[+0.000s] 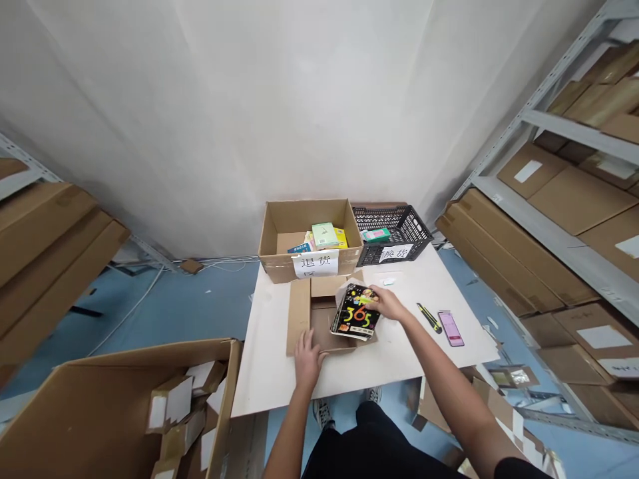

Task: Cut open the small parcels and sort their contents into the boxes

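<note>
My right hand (388, 304) grips the top edge of a black book (355, 313) with "365" on its cover, holding it tilted over an opened flat cardboard box (319, 311) on the white table (269, 359). My left hand (308, 359) rests with fingers spread on the box's near-left edge, pressing it down.
At the table's back stand a labelled cardboard box (309, 236) holding several small books and a black plastic crate (394, 229) with a green item. A utility knife (429, 317) and a pink phone (450, 328) lie to the right. A large carton (120, 406) of scrap cardboard sits at lower left; shelves flank both sides.
</note>
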`<state>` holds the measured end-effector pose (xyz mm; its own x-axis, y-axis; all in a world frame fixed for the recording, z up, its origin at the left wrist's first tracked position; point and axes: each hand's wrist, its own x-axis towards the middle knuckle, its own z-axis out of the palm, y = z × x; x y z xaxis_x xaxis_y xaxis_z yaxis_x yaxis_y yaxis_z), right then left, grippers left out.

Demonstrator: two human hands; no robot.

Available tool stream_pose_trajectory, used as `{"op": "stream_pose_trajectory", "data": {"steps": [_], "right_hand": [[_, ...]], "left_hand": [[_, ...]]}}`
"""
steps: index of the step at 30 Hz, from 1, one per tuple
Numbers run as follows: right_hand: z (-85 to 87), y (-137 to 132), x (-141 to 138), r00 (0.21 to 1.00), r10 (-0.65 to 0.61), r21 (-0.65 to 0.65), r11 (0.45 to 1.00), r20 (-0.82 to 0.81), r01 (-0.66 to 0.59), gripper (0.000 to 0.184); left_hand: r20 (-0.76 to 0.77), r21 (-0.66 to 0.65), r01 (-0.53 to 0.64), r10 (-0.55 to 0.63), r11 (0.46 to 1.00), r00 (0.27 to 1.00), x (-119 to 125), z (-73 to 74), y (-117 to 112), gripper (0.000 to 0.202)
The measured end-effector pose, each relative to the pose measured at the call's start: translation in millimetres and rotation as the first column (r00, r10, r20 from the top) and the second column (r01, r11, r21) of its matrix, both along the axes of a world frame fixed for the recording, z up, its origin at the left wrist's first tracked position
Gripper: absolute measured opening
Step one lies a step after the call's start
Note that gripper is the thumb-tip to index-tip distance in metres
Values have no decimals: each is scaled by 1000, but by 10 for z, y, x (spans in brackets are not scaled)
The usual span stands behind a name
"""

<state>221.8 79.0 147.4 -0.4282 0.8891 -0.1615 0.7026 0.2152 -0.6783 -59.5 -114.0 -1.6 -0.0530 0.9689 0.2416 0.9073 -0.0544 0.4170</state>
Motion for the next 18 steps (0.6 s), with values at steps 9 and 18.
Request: {"op": "stream_pose_trajectory", "data": {"steps": [9,18], "right_hand": [[-656,522,319,985,5,-260,965,172,40,88],[-2176,-510,143,831,-85,-256,930,550,265,91]], "left_hand": [[40,-83,15,-12,996,999,-1244,77,-26,11],[21,-80,-152,155,985,988,-1109,218,-348,23]]}}
